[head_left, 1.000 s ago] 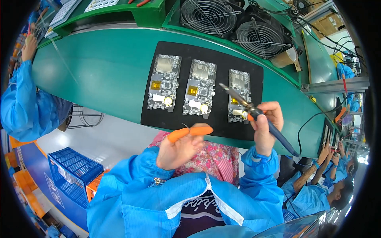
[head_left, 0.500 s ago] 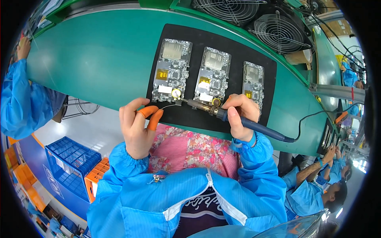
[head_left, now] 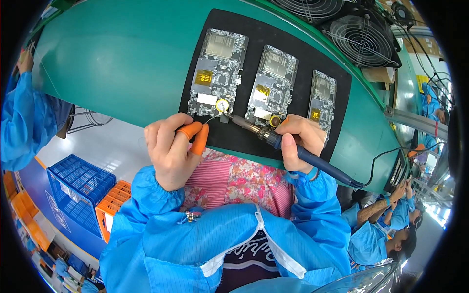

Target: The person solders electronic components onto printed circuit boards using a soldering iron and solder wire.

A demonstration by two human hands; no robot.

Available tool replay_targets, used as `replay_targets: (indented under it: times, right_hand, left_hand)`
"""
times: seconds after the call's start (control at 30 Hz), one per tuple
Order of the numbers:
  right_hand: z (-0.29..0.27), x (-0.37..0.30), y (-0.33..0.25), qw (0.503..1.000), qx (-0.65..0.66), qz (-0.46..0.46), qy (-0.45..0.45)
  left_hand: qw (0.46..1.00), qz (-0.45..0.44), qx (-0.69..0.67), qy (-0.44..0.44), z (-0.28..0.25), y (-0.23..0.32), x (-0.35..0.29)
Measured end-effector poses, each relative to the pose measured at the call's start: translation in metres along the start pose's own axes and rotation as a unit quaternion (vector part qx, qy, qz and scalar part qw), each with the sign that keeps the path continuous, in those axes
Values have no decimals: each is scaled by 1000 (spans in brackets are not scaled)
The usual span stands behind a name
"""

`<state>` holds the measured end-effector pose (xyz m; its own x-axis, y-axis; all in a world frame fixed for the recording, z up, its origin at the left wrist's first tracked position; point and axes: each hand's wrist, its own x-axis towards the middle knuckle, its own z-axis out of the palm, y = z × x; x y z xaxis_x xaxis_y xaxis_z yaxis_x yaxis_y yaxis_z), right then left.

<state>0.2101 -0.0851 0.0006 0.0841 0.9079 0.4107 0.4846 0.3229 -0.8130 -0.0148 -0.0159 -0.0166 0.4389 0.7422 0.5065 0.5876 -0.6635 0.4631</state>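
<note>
My right hand point(head_left: 300, 139) is closed around a soldering iron point(head_left: 305, 155) with a dark blue handle. Its tip meets the lower edge of the left circuit board point(head_left: 217, 68), just below a round yellow-rimmed coin cell point(head_left: 222, 105). In my left hand point(head_left: 171, 146), orange finger cots cover two fingertips, which pinch a thin silvery solder wire point(head_left: 211, 118). The wire's end reaches the iron's tip. Two more circuit boards, the middle one point(head_left: 272, 80) and the right one point(head_left: 323, 97), lie beside it on a black mat point(head_left: 249, 36).
The mat lies on a green workbench point(head_left: 122, 68). Fans with wire guards point(head_left: 361, 39) stand at the back right. The iron's cord point(head_left: 373, 163) runs off right. Blue point(head_left: 83, 190) and orange crates point(head_left: 115, 202) sit on the floor at left. Co-workers in blue work at both sides.
The boards and mat appear higher and slightly right in the view. My left fingertips have moved closer to the iron's tip, and the wire now reaches it.
</note>
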Motion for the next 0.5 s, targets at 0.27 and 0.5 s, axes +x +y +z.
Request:
replay_targets:
  times: [0.27,0.5]
  right_hand:
    - [2,1,0,1000,-12,-8,-7]
    - [3,3,3,1000,-8,-10,-7]
  left_hand:
    - [1000,-10,-12,2,3,-2,-1]
    - [1000,-8,-21,-15,7,-1,1]
